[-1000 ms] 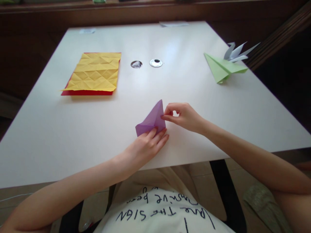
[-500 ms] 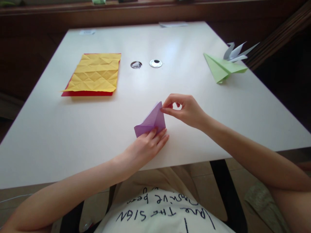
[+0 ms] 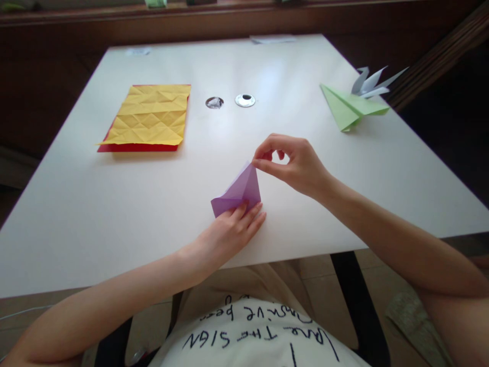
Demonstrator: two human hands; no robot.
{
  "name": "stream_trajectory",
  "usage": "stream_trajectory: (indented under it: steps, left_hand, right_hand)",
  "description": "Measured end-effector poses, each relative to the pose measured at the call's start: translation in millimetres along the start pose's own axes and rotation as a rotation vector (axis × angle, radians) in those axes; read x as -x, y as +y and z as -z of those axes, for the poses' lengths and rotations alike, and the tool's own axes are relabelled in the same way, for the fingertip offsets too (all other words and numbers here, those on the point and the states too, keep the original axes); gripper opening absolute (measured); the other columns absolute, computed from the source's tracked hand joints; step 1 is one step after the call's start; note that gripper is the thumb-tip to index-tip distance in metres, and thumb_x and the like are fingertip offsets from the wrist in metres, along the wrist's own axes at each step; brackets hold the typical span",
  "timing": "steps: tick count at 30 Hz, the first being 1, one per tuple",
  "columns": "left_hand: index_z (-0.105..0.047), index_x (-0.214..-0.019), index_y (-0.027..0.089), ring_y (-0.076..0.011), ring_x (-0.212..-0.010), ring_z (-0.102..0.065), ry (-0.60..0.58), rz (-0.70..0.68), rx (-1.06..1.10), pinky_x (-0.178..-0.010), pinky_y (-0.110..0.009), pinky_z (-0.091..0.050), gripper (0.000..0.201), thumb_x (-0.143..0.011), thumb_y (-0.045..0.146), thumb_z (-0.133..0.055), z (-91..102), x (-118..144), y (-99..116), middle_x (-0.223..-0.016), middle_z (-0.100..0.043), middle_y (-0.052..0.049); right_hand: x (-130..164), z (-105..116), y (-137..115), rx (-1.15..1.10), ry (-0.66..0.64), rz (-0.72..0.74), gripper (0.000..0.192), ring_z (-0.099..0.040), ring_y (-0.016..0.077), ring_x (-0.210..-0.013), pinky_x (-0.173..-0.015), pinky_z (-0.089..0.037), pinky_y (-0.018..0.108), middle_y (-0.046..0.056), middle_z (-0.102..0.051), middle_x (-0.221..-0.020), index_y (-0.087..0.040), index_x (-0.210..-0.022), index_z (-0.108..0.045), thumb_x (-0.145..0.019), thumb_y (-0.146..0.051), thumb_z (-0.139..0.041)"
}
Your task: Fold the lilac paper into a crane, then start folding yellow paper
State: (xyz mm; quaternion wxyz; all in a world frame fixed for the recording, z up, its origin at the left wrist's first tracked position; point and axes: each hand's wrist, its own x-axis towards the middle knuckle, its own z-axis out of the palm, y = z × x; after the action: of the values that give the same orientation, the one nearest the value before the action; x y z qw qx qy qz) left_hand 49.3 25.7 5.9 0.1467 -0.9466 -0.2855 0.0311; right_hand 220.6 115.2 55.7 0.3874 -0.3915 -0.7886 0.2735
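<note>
A partly folded sheet of purple origami paper (image 3: 240,188) lies near the front of the white table, one flap raised to a point. My left hand (image 3: 239,224) rests on its lower edge with fingers stretched out, pressing it against the tabletop and covering that edge. Thumb and index finger of my right hand (image 3: 288,163) pinch the raised tip of the flap. The other right fingers are curled in.
Creased yellow paper (image 3: 148,114) lies over a red sheet (image 3: 137,148) on the left. At the right stand a green paper plane (image 3: 351,107) and a white paper crane (image 3: 370,84). Two round holes, one with a metal rim (image 3: 245,100), are set in the table (image 3: 290,219).
My right hand has risen slightly and moved a little away from me, still at the flap's tip. My left hand has stayed in place on the purple paper.
</note>
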Motion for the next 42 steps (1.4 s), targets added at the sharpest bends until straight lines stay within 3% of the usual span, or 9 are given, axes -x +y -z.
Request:
stream_trajectory:
  steps: [5,8,15,19,22,26,32,38,42]
  left_hand:
    - [-0.049,-0.129,0.013,-0.0239,-0.109,-0.057,0.019,-0.017,0.01,-0.084,-0.032,-0.05,0.042,-0.088,0.007,-0.04,-1.5,-1.4,-1.5,-0.135,-0.049,-0.008]
    - [-0.049,-0.128,0.012,-0.0242,-0.108,-0.057,0.033,-0.019,0.016,-0.084,-0.032,-0.05,0.042,-0.087,0.007,-0.041,-2.8,-2.3,-2.3,-0.134,-0.05,-0.009]
    - [-0.051,-0.125,0.01,-0.0255,-0.109,-0.057,0.084,-0.032,0.004,-0.088,-0.036,-0.048,0.039,-0.087,0.007,-0.043,-6.9,-1.3,-2.5,-0.129,-0.054,-0.013]
    - [-0.051,-0.123,0.008,-0.0247,-0.105,-0.059,0.096,-0.03,0.05,-0.087,-0.037,-0.048,0.038,-0.087,0.008,-0.043,-6.9,-1.2,-3.3,-0.123,-0.058,-0.014]
    - [-0.049,-0.126,0.007,-0.0254,-0.109,-0.057,0.089,-0.011,0.089,-0.089,-0.036,-0.048,0.04,-0.087,0.007,-0.042,-8.7,0.5,-1.5,-0.126,-0.056,-0.014]
    - [-0.045,-0.128,0.004,-0.0276,-0.119,-0.05,0.09,-0.003,0.125,-0.096,-0.038,-0.044,0.042,-0.087,0.006,-0.039,-11.2,7.6,4.9,-0.132,-0.05,-0.015]
    - [-0.043,-0.128,-0.001,-0.0286,-0.119,-0.051,0.051,0.021,0.198,-0.096,-0.039,-0.045,0.044,-0.086,0.003,-0.031,-1.5,24.5,10.7,-0.132,-0.049,-0.019]
    - [-0.045,-0.127,0.0,-0.0258,-0.118,-0.053,0.002,0.107,0.238,-0.096,-0.038,-0.046,0.048,-0.082,0.0,-0.029,10.8,40.6,9.2,-0.13,-0.052,-0.018]
    - [-0.052,-0.119,0.0,-0.0244,-0.108,-0.06,0.069,0.207,0.204,-0.088,-0.035,-0.052,0.045,-0.08,-0.001,-0.03,17.3,49.8,12.4,-0.121,-0.059,-0.016]
  right_hand:
    - [-3.5,7.7,-1.1,-0.04,0.131,-0.034,0.008,-0.054,0.0111,-0.063,-0.055,-0.039,0.026,-0.001,-0.062,-0.068,-0.018,-0.071,-0.062,-0.074,-0.023,-0.067]
    - [0.8,12.3,2.2,-0.11,0.12,-0.035,0.013,-0.057,0.0124,-0.071,-0.062,-0.044,0.027,0.0,-0.064,-0.076,-0.019,-0.077,-0.063,-0.08,-0.032,-0.063]
    - [23.5,10.4,22.0,-0.06,-0.313,-0.015,0.041,-0.06,0.0162,-0.084,-0.074,-0.045,0.03,0.004,-0.066,-0.092,-0.017,-0.107,-0.059,-0.073,-0.038,-0.069]
    - [33.0,-6.9,34.1,0.06,-0.404,-0.016,0.024,-0.057,0.0135,-0.074,-0.067,-0.044,0.026,0.005,-0.065,-0.089,-0.016,-0.097,-0.06,-0.078,-0.029,-0.062]
    - [36.4,-20.1,39.5,0.1,-0.338,0.005,0.011,-0.052,0.0109,-0.063,-0.059,-0.041,0.023,0.002,-0.062,-0.074,-0.016,-0.08,-0.062,-0.079,-0.025,-0.057]
    - [40.4,-27.6,43.9,0.156,-0.242,0.042,0.014,-0.045,0.0088,-0.054,-0.052,-0.035,0.021,-0.002,-0.053,-0.059,-0.015,-0.064,-0.058,-0.077,-0.021,-0.055]
    - [45.8,-23.9,47.0,0.27,-0.18,0.103,0.013,-0.053,0.0134,-0.064,-0.06,-0.039,0.024,0.002,-0.06,-0.066,-0.016,-0.063,-0.057,-0.075,-0.019,-0.054]
    - [46.8,-19.7,43.1,0.328,-0.135,0.099,0.011,-0.052,0.0122,-0.061,-0.059,-0.039,0.023,0.001,-0.057,-0.065,-0.016,-0.063,-0.056,-0.074,-0.017,-0.054]
    - [46.9,-18.7,39.4,0.357,-0.14,0.076,0.011,-0.051,0.0119,-0.06,-0.058,-0.038,0.023,0.001,-0.056,-0.064,-0.016,-0.063,-0.055,-0.074,-0.017,-0.053]
